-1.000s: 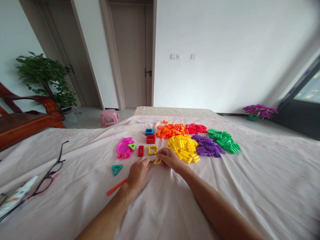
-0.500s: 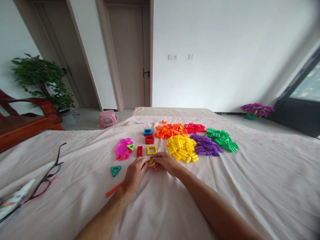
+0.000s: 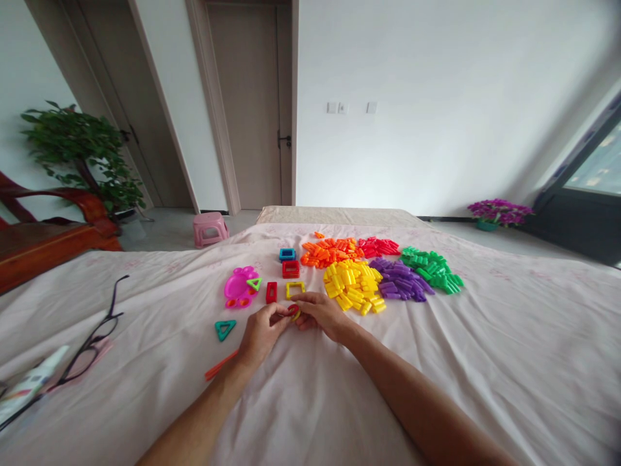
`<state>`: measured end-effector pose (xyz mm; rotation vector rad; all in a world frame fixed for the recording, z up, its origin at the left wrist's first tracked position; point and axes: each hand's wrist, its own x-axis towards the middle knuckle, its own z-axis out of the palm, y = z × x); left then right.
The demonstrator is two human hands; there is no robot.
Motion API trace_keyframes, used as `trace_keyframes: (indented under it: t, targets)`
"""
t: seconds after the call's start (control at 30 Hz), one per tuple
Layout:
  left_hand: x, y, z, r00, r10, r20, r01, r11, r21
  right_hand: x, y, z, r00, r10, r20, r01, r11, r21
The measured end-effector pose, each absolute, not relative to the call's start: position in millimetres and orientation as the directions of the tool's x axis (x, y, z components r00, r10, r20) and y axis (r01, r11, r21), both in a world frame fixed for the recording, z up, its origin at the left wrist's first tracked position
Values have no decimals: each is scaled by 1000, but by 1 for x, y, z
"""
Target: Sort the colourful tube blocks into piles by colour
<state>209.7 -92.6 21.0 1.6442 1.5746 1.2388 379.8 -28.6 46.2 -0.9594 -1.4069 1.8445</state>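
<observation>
My left hand [image 3: 266,330] and my right hand [image 3: 321,314] meet at the middle of the cloth, both with fingers closed on small curved red and yellow pieces [image 3: 294,312]. Fingers partly hide these pieces. Just beyond them lies a yellow square frame [image 3: 288,289], with a red rectangular frame [image 3: 272,292] to its left. Farther back are a stack of red frames [image 3: 290,269] and blue frames [image 3: 286,254]. A teal triangle [image 3: 224,330] rests left of my left hand, and orange sticks [image 3: 219,366] lie beside that wrist.
A pink tray [image 3: 237,285] bears a green triangle. Piles of yellow [image 3: 354,285], purple [image 3: 400,279], orange [image 3: 330,253], red [image 3: 379,247] and green pieces [image 3: 434,268] spread to the right. Glasses [image 3: 87,349] and a white tube [image 3: 33,383] lie at the left.
A red piece now shows between my fingers, on the yellow one seen there before. Both hands have stayed at nearly the same place.
</observation>
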Motion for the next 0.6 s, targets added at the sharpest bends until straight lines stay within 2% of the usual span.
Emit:
trace_keyframes:
  t: [0.17, 0.3, 0.43, 0.6]
  targets:
    - [209, -91, 18, -141, 965, 220, 422, -143, 895, 376, -28, 41, -470, 870, -149, -60, -200, -978]
    - [208, -92, 23, -133, 967, 219, 351, -161, 922, 376, -28, 42, -505, 853, -134, -8, -160, -987]
    - [202, -91, 28, -32, 981, 194, 200, -184, 962, 380, -27, 44, -543, 832, -117, 71, -93, -993]
    - [195, -91, 28, 93, 990, 107, 156, -121, 980, 385, -22, 43, -606, 792, -75, 138, 12, -990]
